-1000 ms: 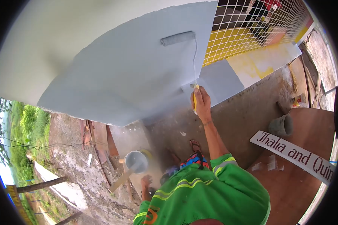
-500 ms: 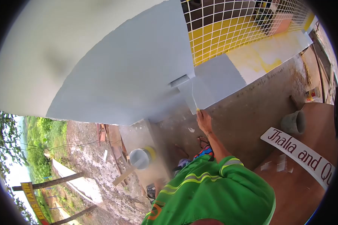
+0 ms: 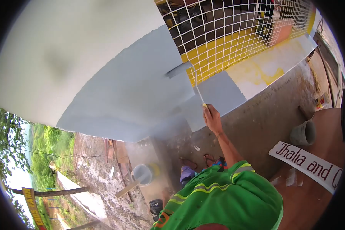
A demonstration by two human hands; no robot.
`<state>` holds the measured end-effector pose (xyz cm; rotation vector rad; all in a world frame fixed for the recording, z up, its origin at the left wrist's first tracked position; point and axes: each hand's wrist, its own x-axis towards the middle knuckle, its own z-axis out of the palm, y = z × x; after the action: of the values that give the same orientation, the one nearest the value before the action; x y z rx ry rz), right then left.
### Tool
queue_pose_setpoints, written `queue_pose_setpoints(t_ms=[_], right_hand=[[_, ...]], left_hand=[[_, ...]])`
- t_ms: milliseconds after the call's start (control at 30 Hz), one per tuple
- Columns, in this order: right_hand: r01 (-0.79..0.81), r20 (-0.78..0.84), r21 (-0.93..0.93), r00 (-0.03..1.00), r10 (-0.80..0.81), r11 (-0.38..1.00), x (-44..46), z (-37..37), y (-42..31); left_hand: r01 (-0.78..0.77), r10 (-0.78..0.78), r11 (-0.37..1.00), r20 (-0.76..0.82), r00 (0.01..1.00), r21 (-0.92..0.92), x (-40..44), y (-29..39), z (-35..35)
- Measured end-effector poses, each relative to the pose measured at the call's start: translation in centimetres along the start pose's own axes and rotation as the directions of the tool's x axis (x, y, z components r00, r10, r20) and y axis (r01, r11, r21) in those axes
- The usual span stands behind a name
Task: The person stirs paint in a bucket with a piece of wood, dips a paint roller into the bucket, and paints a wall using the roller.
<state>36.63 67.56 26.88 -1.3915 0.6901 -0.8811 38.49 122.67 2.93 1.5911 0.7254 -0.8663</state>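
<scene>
My right hand (image 3: 212, 118) is closed around the yellow handle of a paint roller (image 3: 196, 82). Its grey-coated sleeve (image 3: 178, 70) lies against the wall (image 3: 122, 80), close to the edge of a white wire grid. Fresh grey-blue paint covers the lower part of this wall, with a pale area above it. A grey patch (image 3: 220, 90) also covers part of the ledge below the grid. At the lower left, a bit of my left hand or forearm (image 3: 166, 196) shows beside my green shirt, near a dark object (image 3: 156, 206); its fingers cannot be made out.
A bucket (image 3: 142, 173) with a wooden stick (image 3: 127, 189) leaning across it stands at the lower left. To the right are a grey bucket (image 3: 303, 132) and a lettered white sign (image 3: 306, 164). The white wire grid (image 3: 226, 42) borders the painted wall.
The roller has moved up along the wall beside the grid, with my right hand still on its handle. My view has shifted, so the grid now takes up more of the top.
</scene>
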Motion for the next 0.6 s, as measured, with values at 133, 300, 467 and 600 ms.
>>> queue_pose_setpoints(t_ms=[133,300,467,600], right_hand=[[0.050,0.030,0.093,0.998,-0.053,0.994,3.0,1.5,-6.6],[0.174,0.039,0.122,0.983,-0.180,0.977,5.3,3.3,-11.2],[0.123,0.049,0.101,0.991,-0.128,0.987,4.1,3.1,-8.7],[0.008,0.062,0.060,0.998,-0.012,0.998,1.2,0.9,-0.5]], left_hand=[[-0.067,0.058,0.989,0.075,0.995,0.130,2.7,-1.4,-0.7],[-0.153,0.151,0.987,0.051,0.987,0.043,2.9,-0.6,-0.7],[-0.175,0.143,0.956,0.146,0.979,0.236,2.2,-1.8,-1.2],[-0.123,0.093,0.953,0.119,0.989,0.278,-2.1,-0.9,0.9]])
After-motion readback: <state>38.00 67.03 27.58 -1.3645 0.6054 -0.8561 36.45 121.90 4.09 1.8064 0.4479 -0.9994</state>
